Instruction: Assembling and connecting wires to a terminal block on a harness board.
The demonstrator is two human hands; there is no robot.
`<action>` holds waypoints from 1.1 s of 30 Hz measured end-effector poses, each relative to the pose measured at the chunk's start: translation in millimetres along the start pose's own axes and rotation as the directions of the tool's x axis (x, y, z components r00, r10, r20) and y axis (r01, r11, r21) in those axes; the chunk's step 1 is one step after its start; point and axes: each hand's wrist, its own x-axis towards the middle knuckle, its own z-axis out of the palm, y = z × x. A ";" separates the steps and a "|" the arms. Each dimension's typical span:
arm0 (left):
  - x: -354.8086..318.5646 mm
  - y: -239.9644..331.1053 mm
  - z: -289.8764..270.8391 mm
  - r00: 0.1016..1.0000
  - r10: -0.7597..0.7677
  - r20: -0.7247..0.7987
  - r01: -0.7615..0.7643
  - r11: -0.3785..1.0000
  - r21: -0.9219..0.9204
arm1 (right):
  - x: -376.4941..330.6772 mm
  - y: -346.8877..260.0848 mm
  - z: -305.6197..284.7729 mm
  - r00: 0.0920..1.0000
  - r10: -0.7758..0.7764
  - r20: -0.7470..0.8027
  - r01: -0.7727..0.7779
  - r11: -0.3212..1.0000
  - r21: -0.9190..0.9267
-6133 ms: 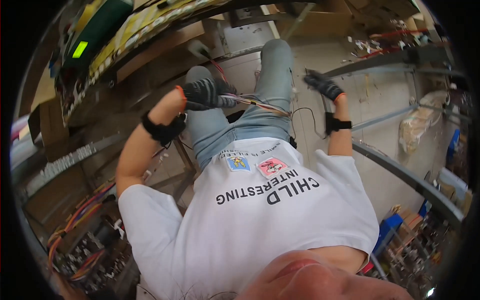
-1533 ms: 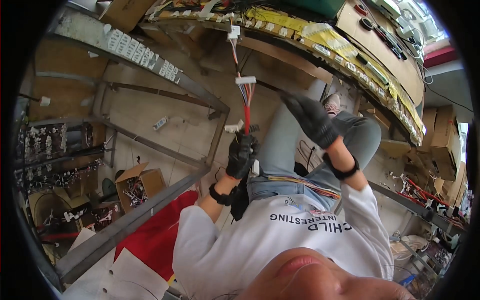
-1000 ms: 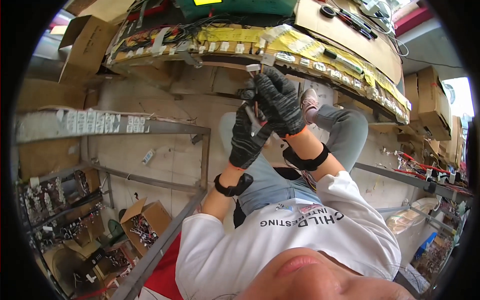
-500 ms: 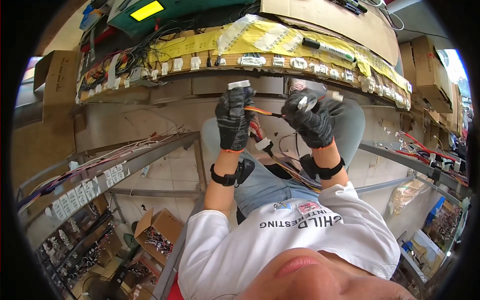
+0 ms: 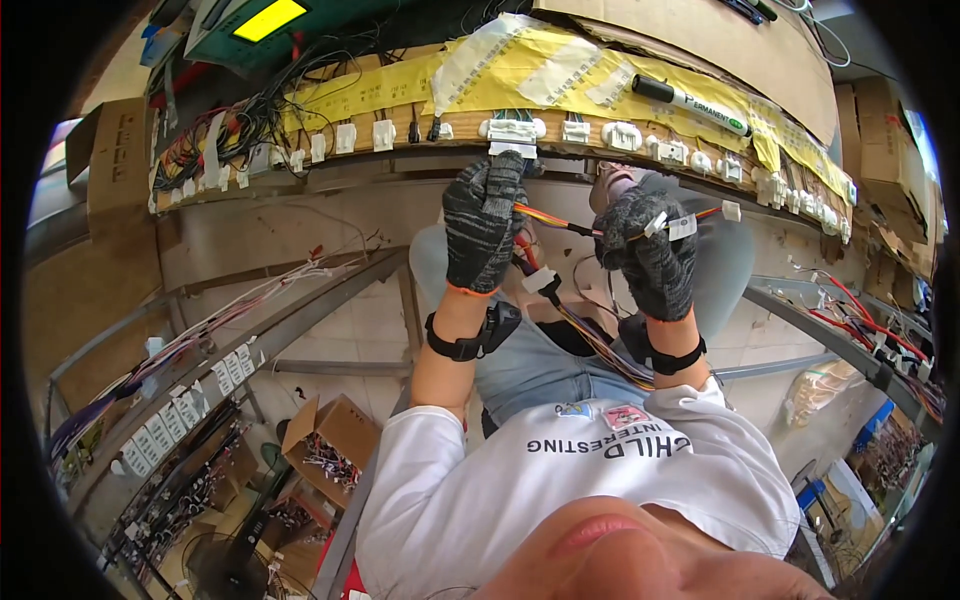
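My left hand [image 5: 480, 228], in a dark grey knit glove, is closed on a white wire connector [image 5: 512, 148]. That connector meets a white socket [image 5: 513, 131] on the front edge of the wooden board; whether it is fully seated I cannot tell. Orange, yellow and dark wires [image 5: 548, 218] run from this hand across to my right hand [image 5: 648, 250], gloved alike and closed round the wire harness. Beyond its fingers stick out a white label [image 5: 682, 228] and a small white end connector [image 5: 731, 211]. The rest of the harness [image 5: 585, 335] hangs over my lap.
Several white sockets line the board [image 5: 400, 133], under yellow tape. A black-capped marker [image 5: 690, 105] lies on top. A device with a lit yellow screen [image 5: 267, 20] stands far left. Metal rails with wires [image 5: 190, 345] flank me; a cardboard box of parts [image 5: 335, 445] sits lower left.
My left hand has moved slightly right and up, bringing the white connector against the board's socket. My right hand has shifted a little right and down, with the end connector showing more clearly.
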 end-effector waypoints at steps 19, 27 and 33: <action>3.4 4.3 3.6 0.999 0.039 -0.011 -0.039 0.999 0.015 | 6.7 -8.1 19.4 0.965 0.044 -0.260 -0.155 0.893 -0.423; 10.7 3.3 12.6 0.995 0.084 -0.057 -0.085 0.996 -0.030 | 39.9 24.6 31.4 0.933 -0.025 -0.359 -0.148 0.883 -0.446; 7.6 9.2 6.4 0.999 0.034 0.005 -0.034 0.999 0.039 | 41.1 32.8 44.9 0.881 -0.088 -0.465 -0.096 0.929 -0.356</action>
